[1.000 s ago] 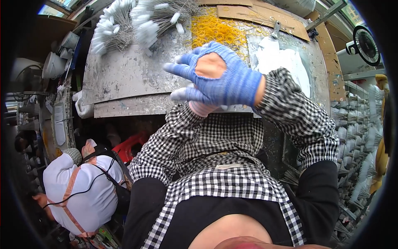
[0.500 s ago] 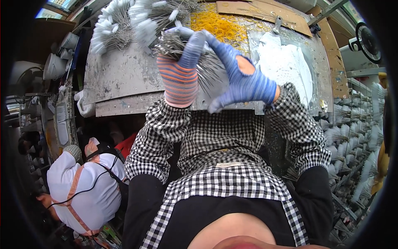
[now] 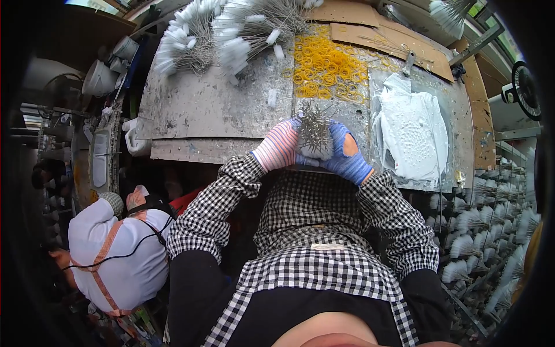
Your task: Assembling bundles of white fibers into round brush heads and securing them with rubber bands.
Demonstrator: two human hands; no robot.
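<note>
Both my hands wear striped knit gloves and are wrapped round one bundle of wire-stemmed brushes at the near edge of the table. My left hand closes on the bundle's left side, and my right hand closes on its right side; that glove has a hole at the back. The twisted metal stem ends point up and spread at the top. White bristles show at the bottom of the bundle, between my hands. My fingertips are partly hidden behind the bundle.
Piles of white-bristled brushes lie at the far left of the table. Yellow rubber bands spread past my hands. To the right are a white paste slab and a scraper. A person sits at lower left.
The bundle has come nearer and lower, and its stems now point up between my hands. My right hand, spread beside the bundle before, now closes on its side. The whole view has shifted.
</note>
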